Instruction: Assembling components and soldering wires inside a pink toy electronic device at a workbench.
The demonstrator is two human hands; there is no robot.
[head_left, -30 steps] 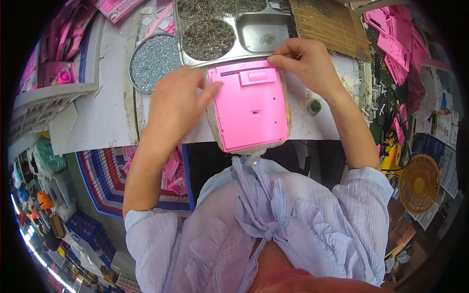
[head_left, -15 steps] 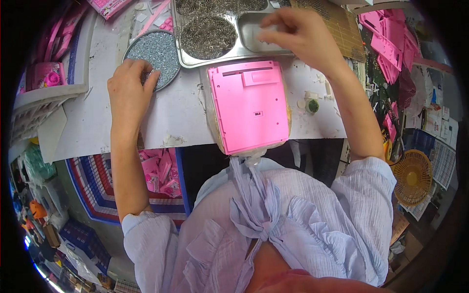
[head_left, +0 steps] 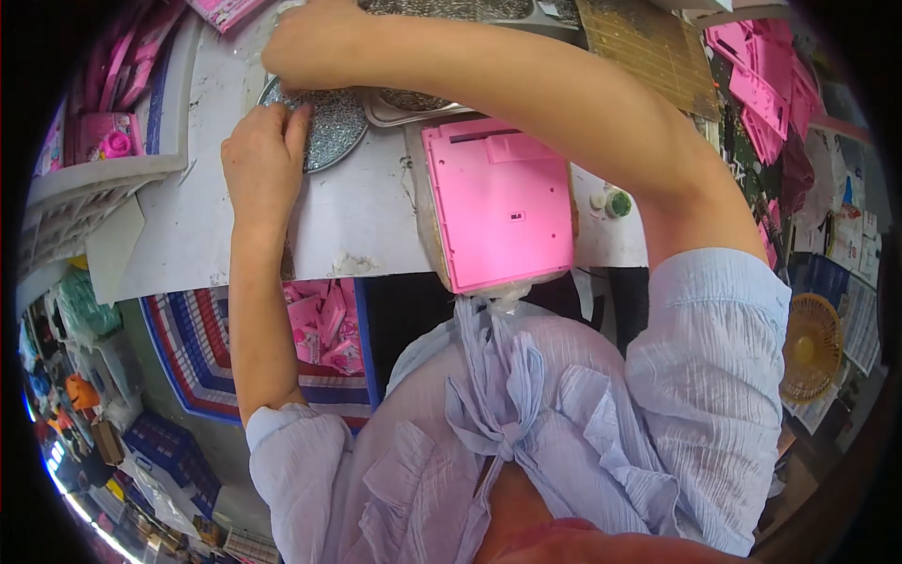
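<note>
A pink plastic panel (head_left: 503, 211) lies on a plastic-wrapped pad at the table's front edge, with neither hand on it. My left hand (head_left: 266, 162) rests at the near rim of a round dish (head_left: 336, 127) of small silver screws. Its thumb and fingers are closed together, and whatever they hold is hidden. Reaching across to the left, my right hand (head_left: 310, 45) is above the dish's far side with its fingers curled in; their tips are out of sight. My right forearm covers much of the metal tray (head_left: 402, 117), which holds small dark metal pieces.
Left stands a white rack (head_left: 113, 174) with pink packages. Below the table, a striped crate (head_left: 193, 352) holds pink parts. A brown board (head_left: 648, 56) and piled pink pieces (head_left: 766, 89) lie at the far right. A small green round item (head_left: 617, 202) sits beside the panel.
My right hand has swung left from the metal tray to the far side of the screw dish. My left hand has drawn its thumb and fingers together at the dish's rim.
</note>
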